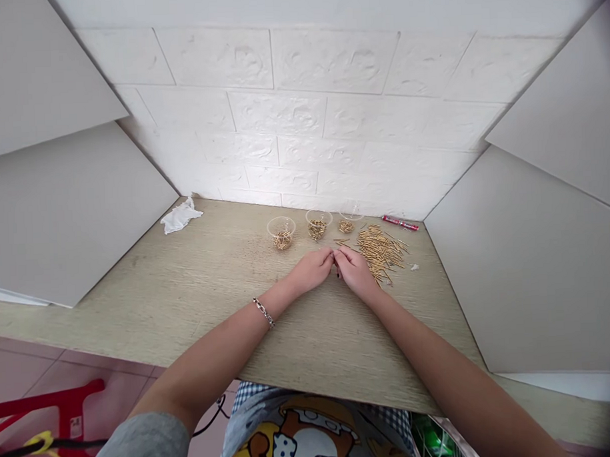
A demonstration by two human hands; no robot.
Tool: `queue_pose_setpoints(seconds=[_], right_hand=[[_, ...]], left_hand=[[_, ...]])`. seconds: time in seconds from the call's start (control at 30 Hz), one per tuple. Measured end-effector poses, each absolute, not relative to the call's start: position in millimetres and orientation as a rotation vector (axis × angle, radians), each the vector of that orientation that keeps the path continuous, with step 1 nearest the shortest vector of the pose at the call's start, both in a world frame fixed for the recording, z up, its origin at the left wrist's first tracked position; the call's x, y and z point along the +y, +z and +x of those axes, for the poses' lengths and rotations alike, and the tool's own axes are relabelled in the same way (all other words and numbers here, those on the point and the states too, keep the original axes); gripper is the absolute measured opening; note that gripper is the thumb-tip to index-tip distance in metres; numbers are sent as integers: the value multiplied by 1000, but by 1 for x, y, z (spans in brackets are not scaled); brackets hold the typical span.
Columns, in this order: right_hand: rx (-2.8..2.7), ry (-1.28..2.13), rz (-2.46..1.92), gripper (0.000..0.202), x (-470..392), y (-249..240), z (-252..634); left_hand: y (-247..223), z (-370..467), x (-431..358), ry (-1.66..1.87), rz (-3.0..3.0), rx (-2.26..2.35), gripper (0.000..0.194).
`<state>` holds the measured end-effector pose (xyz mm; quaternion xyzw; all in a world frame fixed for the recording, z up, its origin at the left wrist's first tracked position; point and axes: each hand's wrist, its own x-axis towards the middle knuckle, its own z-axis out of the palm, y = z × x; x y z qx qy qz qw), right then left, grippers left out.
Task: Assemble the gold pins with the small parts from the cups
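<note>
Above the wooden table, my left hand [312, 269] and my right hand [355, 270] meet, fingertips pinched together. Whatever they hold between them is too small and hidden to name. Just right of my right hand lies a loose pile of thin gold-coloured metal pins [382, 251]. Behind the hands stand three clear plastic cups: a left cup [281, 224] and a middle cup [318, 218] with small gold-coloured pieces in them, and a right cup [352, 214] with a smaller heap of such pieces. A chain bracelet [264, 312] circles my left wrist.
A crumpled white tissue [181, 215] lies at the back left, and a red wrapped stick [400, 222] at the back right. Grey panels [541, 260] flank the table [198, 312] on both sides. Behind it rises a white brick-patterned wall [301, 108]. A red frame [66, 410] stands at lower left.
</note>
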<state>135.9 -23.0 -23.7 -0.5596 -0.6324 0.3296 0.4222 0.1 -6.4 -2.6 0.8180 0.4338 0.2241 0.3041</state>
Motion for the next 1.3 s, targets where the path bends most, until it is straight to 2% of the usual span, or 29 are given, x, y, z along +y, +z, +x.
queue_pose_setpoints(seconds=[1.3], right_hand=[[-1595,824,-1391,27,-22,-25,136]], left_hand=[[-1,-4,-4,569,2195,1133,28]])
